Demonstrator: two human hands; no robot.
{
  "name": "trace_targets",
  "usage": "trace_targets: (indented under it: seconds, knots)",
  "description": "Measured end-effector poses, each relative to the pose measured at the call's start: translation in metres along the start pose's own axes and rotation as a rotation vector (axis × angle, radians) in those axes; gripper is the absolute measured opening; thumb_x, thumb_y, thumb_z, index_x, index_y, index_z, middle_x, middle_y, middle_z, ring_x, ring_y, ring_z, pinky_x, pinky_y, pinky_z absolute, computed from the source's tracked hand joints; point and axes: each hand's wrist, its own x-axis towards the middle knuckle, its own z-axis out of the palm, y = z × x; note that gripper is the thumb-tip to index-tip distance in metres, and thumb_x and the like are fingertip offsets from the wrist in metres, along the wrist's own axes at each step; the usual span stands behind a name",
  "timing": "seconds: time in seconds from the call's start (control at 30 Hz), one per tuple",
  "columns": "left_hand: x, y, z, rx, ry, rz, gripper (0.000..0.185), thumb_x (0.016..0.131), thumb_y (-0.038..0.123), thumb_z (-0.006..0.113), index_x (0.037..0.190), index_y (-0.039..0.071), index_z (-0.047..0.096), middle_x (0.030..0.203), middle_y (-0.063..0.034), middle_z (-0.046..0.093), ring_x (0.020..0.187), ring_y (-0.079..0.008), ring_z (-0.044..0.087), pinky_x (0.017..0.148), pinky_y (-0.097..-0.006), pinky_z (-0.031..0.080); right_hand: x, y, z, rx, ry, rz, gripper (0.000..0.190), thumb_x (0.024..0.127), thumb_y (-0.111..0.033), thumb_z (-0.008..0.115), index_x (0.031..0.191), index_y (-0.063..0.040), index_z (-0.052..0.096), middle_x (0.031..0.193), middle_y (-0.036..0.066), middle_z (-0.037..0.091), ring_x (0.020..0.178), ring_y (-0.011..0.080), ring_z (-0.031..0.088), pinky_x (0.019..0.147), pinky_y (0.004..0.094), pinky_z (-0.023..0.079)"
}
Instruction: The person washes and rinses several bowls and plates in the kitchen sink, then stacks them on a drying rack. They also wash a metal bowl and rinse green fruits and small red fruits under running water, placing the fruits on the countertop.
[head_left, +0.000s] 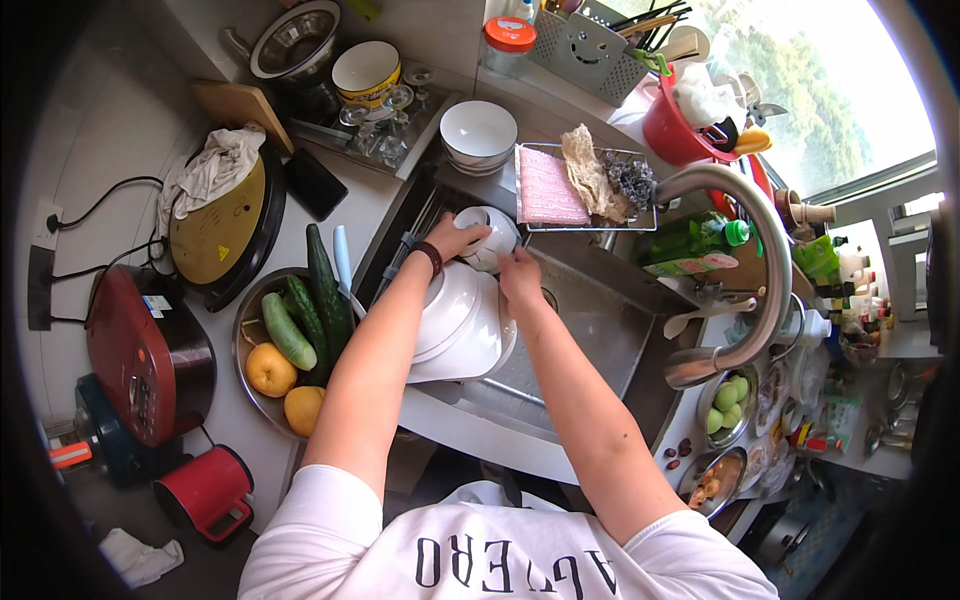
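Observation:
Over the left part of the steel sink (592, 330), my left hand (454, 238) and my right hand (519, 276) both hold a small patterned white bowl (491, 244), one at each side. My left fingers reach over its rim, and my right fingertips press its lower right side. Beneath and nearer to me lie several larger white bowls or dishes (472, 330), overlapping one another. Part of them is hidden by my left forearm. A stack of white bowls (478, 135) stands behind the sink.
A curved steel faucet (776, 247) arches over the right side. Behind the sink, a wire rack (589, 227) holds a pink cloth (551, 187) and scrubbers. At left are a steel bowl (244, 375) with cucumbers and round yellow fruit, a knife with a light blue handle (341, 255), and a black phone (316, 184).

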Motion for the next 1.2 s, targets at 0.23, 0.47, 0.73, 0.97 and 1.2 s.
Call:
trace_targets:
  seconds: [0.23, 0.47, 0.73, 0.97, 1.2]
  knots:
    - [0.002, -0.007, -0.002, -0.05, -0.055, 0.03, 0.078, 0.07, 0.042, 0.069, 0.124, -0.007, 0.04, 0.113, -0.0208, 0.055, 0.099, -0.0247, 0.057, 0.081, -0.0319, 0.048, 0.0, -0.026, -0.012, 0.585, 0.117, 0.414, 0.02, 0.093, -0.025, 0.051, 0.103, -0.007, 0.052, 0.089, 0.005, 0.058, 0.074, 0.0164, 0.056, 0.06, 0.026, 0.049]
    - [-0.004, -0.009, -0.006, -0.048, -0.096, 0.075, 0.071, 0.074, 0.043, 0.065, 0.124, -0.003, 0.041, 0.111, -0.0174, 0.056, 0.098, -0.0228, 0.055, 0.083, -0.0315, 0.046, 0.009, -0.023, -0.011, 0.661, -0.017, 0.472, 0.027, 0.095, -0.032, 0.049, 0.105, -0.008, 0.054, 0.096, 0.004, 0.06, 0.077, 0.0156, 0.057, 0.055, 0.0249, 0.049]
    - [-0.024, -0.005, -0.014, -0.152, -0.207, 0.234, 0.072, 0.077, 0.04, 0.067, 0.127, -0.003, 0.039, 0.116, -0.0173, 0.055, 0.105, -0.0223, 0.053, 0.09, -0.0305, 0.043, 0.006, -0.019, -0.01, 0.823, -0.207, 0.509, 0.033, 0.093, -0.04, 0.049, 0.114, -0.015, 0.052, 0.105, 0.001, 0.059, 0.085, 0.015, 0.056, 0.056, 0.0238, 0.045]
    - [-0.031, 0.002, -0.008, 0.053, -0.097, 0.211, 0.079, 0.085, 0.051, 0.055, 0.138, -0.001, 0.027, 0.13, -0.0193, 0.047, 0.122, -0.0251, 0.044, 0.101, -0.0316, 0.034, 0.002, -0.014, -0.016, 0.897, -0.181, 0.454, 0.033, 0.092, -0.041, 0.05, 0.11, -0.014, 0.054, 0.105, 0.0, 0.059, 0.086, 0.0156, 0.055, 0.052, 0.0241, 0.039]
    - [-0.033, 0.004, -0.015, -0.056, -0.203, 0.289, 0.086, 0.086, 0.069, 0.031, 0.137, 0.0, 0.035, 0.138, -0.0153, 0.041, 0.127, -0.0268, 0.04, 0.104, -0.0321, 0.031, 0.0, -0.002, -0.024, 1.011, -0.138, 0.362, 0.027, 0.093, -0.038, 0.049, 0.104, -0.015, 0.058, 0.098, -0.004, 0.064, 0.08, 0.0096, 0.057, 0.042, 0.0204, 0.035]
